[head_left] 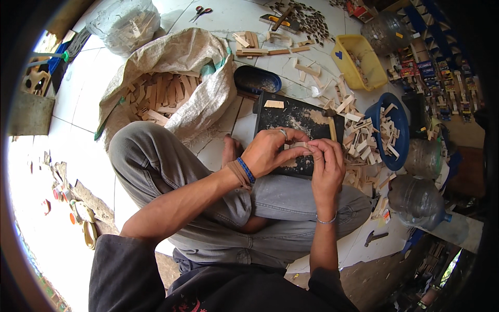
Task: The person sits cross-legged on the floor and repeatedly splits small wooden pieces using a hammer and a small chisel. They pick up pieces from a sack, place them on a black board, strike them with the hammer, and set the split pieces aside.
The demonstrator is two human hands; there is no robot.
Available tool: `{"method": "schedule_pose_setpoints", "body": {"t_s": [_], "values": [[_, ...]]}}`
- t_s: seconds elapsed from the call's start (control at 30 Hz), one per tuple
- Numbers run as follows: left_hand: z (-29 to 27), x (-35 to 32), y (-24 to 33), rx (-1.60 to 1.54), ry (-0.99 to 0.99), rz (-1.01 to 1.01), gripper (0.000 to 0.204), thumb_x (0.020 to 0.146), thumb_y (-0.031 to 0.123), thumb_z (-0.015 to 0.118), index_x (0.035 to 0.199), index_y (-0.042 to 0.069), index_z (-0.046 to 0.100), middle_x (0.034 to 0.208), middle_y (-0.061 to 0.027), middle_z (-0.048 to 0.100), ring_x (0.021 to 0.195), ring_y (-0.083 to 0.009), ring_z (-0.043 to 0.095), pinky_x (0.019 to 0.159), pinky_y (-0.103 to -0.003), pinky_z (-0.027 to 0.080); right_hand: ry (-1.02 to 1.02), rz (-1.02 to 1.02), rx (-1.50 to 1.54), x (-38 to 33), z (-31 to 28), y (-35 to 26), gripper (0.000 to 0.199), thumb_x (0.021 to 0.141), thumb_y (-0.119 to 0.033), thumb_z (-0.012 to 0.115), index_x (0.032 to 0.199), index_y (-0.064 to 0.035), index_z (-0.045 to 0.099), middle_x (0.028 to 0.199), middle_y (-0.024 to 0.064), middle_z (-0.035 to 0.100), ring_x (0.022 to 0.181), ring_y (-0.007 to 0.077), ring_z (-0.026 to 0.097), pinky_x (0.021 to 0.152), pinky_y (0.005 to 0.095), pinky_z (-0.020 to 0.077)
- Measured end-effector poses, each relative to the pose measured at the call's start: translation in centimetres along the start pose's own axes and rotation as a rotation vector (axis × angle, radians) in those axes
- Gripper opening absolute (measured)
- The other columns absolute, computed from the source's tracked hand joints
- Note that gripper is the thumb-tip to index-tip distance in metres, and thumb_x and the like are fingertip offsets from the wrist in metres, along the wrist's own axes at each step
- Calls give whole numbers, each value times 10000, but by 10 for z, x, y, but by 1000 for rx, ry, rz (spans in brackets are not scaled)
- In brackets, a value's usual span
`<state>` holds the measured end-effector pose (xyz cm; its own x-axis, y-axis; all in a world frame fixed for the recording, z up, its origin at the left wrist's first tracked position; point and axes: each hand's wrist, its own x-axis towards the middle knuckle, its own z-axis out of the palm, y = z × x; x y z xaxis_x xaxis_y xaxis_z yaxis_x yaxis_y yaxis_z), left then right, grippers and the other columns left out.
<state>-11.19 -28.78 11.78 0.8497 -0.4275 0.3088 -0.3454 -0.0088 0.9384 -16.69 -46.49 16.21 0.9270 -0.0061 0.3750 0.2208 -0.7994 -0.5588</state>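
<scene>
Over a dark board [267, 122] strewn with wood dust, my two hands meet in front of my crossed legs. My left hand [270, 152] is closed, its thumb and fingers pinching a small pale wooden piece [298, 146]. The fingertips of my right hand [328, 162] close on the right end of that piece. Much of it is hidden by the fingers, so its full shape does not show. A flat pale wood block [274, 104] lies at the board's far edge, and a narrow wooden strip [332, 128] lies along its right side.
A woven sack [208, 88] of wood pieces stands left, beside a dark blue tray [257, 79]. Loose wooden pieces [358, 138] pile up right, near a blue basin [371, 112] and yellow tub [343, 65]. Scissors [201, 12] lie far back; a hammer [375, 238] lies near right.
</scene>
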Motion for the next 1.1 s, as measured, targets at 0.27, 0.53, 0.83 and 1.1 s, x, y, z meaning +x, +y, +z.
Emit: {"method": "schedule_pose_setpoints", "body": {"t_s": [0.27,0.53,0.83,1.1], "values": [[-2,-1,-4,-27,-31,-23,378,898,257,820,1171,16,721,1066,-155,769,989,-317,750,866,-383,568,-13,-182,-212,2,-1,2,127,968,-88,706,1089,-97,670,1066,56,675,946,281,666,835,398,496],[4,-2,-8,-39,25,-37,369,894,299,821,1148,46,738,1002,-162,769,858,-332,752,700,-370,558,-32,-258,-291,1,-1,5,143,973,-69,690,1112,-85,656,1090,70,659,968,294,647,859,412,496],[-1,0,-4,-17,-26,-61,343,925,234,805,1178,20,717,1036,-147,774,963,-244,768,833,-341,581,-77,-186,-154,4,-4,2,131,963,-41,682,1093,-34,672,1082,128,663,995,336,647,863,436,504],[-2,1,-5,-64,-55,-127,345,940,214,795,1202,7,709,1067,-147,775,1008,-230,764,870,-338,585,-147,-148,-83,4,-16,1,203,999,-74,663,1194,-41,709,1127,125,677,1043,309,663,915,395,521]]}}
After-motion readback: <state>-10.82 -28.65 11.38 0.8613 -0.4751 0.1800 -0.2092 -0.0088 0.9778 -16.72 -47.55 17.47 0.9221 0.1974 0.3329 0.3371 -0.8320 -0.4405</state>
